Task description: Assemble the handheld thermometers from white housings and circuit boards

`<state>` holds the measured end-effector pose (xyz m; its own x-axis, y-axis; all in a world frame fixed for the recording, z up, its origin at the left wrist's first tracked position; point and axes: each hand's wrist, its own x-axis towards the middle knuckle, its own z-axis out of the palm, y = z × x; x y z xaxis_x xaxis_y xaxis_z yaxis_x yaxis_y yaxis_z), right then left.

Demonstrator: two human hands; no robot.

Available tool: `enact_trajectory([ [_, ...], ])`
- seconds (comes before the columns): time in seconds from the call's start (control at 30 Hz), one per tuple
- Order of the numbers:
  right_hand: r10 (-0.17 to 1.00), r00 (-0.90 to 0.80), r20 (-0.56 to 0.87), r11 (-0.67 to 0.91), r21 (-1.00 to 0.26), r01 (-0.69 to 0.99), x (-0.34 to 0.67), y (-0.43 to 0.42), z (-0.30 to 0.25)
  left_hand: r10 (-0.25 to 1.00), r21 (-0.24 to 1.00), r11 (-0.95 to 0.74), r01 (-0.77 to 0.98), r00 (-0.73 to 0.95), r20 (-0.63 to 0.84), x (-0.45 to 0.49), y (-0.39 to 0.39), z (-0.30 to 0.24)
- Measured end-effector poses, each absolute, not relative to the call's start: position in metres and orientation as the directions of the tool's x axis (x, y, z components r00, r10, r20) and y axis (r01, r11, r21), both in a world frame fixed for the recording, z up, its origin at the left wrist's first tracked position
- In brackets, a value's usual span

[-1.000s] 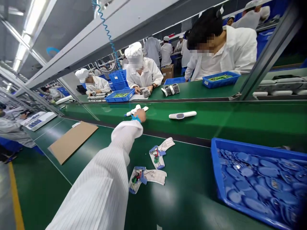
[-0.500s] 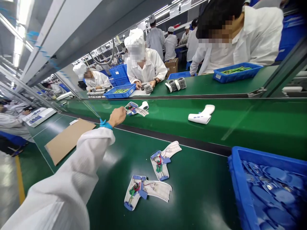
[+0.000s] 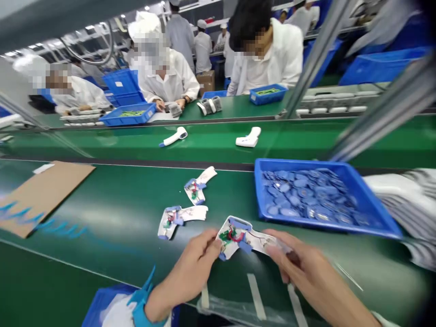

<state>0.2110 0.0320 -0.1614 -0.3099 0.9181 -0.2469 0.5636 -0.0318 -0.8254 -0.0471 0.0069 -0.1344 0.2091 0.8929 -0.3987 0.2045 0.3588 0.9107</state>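
Both hands hold one open half of a forehead thermometer (image 3: 235,236), a white pistol-shaped shell with blue parts, a green circuit board and red wires inside. My left hand (image 3: 190,268), with a blue band at the wrist, pinches its head end. At the handle end, my right hand (image 3: 303,263) has its thumb and fingers closed on the shell. Two similar open thermometer halves, one nearer (image 3: 180,220) and one farther (image 3: 197,187), lie on the green table to the left, insides facing up.
A blue bin (image 3: 260,195) of blue oval parts stands at right. White thermometers (image 3: 175,136) (image 3: 249,137) lie on the green belt (image 3: 136,141) beyond. Cardboard (image 3: 51,190) lies at left. Co-workers in white sit across the belt; striped fabric (image 3: 412,213) shows at far right.
My left hand has come back from the belt with the open thermometer half. My right hand has come into view and grips its handle. The view has turned right.
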Motion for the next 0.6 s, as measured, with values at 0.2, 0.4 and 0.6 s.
enact_trajectory([
  [0.2,0.966,-0.238,0.097,0.238,-0.688,0.685,0.235,-0.011,-0.155,0.912,0.967,0.223,0.124,0.325,-0.252,-0.002,-0.014,-0.144],
  [0.4,0.865,-0.269,0.424,0.459,-0.45,0.766,0.253,-0.025,-0.161,0.924,0.967,0.139,0.214,0.322,-0.204,0.032,-0.023,-0.133],
  [0.6,0.804,-0.419,0.421,0.567,-0.335,0.753,0.261,-0.027,-0.16,0.936,0.911,-0.133,0.39,0.35,-0.014,0.036,-0.028,-0.124],
])
